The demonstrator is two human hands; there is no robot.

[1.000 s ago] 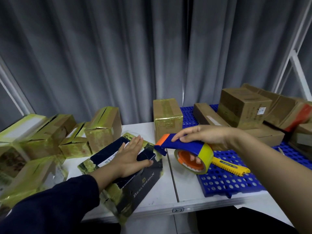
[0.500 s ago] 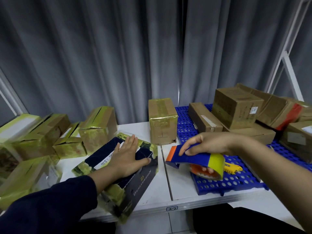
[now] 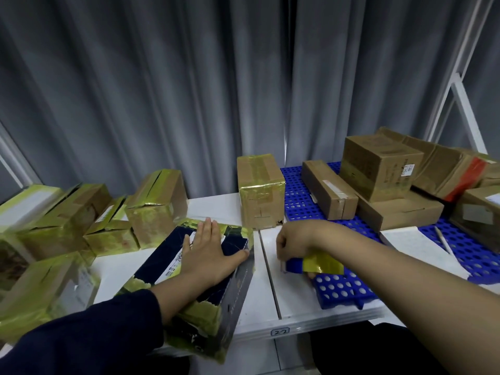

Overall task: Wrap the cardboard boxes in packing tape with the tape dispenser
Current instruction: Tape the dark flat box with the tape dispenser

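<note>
A dark navy box (image 3: 232,290) with yellow tape on its edges lies at the white table's front edge. My left hand (image 3: 207,253) lies flat on its top, fingers straight. Right of it, my right hand (image 3: 293,239) grips the blue tape dispenser (image 3: 313,263) with its yellowish tape roll, low over the table beside the blue perforated mat (image 3: 341,288). My forearm hides most of the dispenser.
Several tape-wrapped boxes (image 3: 154,207) crowd the table's left side, and one taped box (image 3: 259,190) stands at the centre back. Plain cardboard boxes (image 3: 378,166) are stacked on the mat at the right. A white sheet with a pen (image 3: 443,242) lies there. A grey curtain hangs behind.
My right hand has lowered the dispenser toward the table and turned it, so my forearm now covers most of it. My left hand stays flat on the navy box.
</note>
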